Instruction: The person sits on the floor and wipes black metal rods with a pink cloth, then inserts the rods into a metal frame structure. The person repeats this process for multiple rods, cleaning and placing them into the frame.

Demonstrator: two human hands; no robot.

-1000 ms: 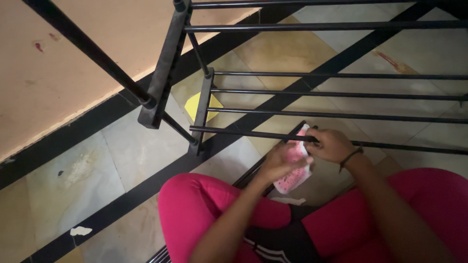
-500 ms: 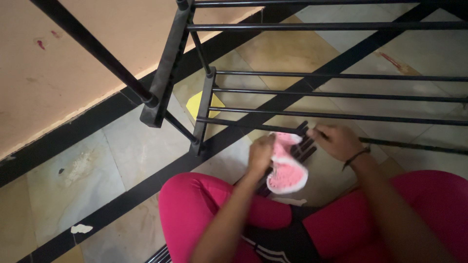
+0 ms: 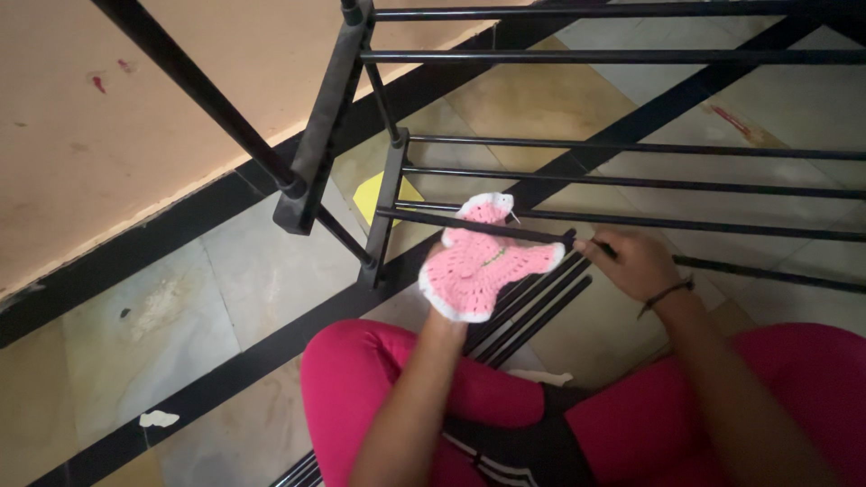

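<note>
- Covering the left hand [image 3: 469, 275], a pink crocheted cloth with white edging [image 3: 487, 266] presses against a thin black metal rod [image 3: 478, 225], hiding the fingers.
- Right hand [image 3: 636, 263] pinches that rod's near end, fingers closed.

A crocheted cloth [image 3: 487, 266] lies over the left hand [image 3: 448, 311], against a rack rod [image 3: 469, 223], with the right hand [image 3: 636, 263] just beside.

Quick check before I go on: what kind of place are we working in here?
Probably a room in a home, worked at floor level: a stone tiled floor with black strips, a painted wall, and a black metal rack where the left hand holds pink crochet cloth.
</note>
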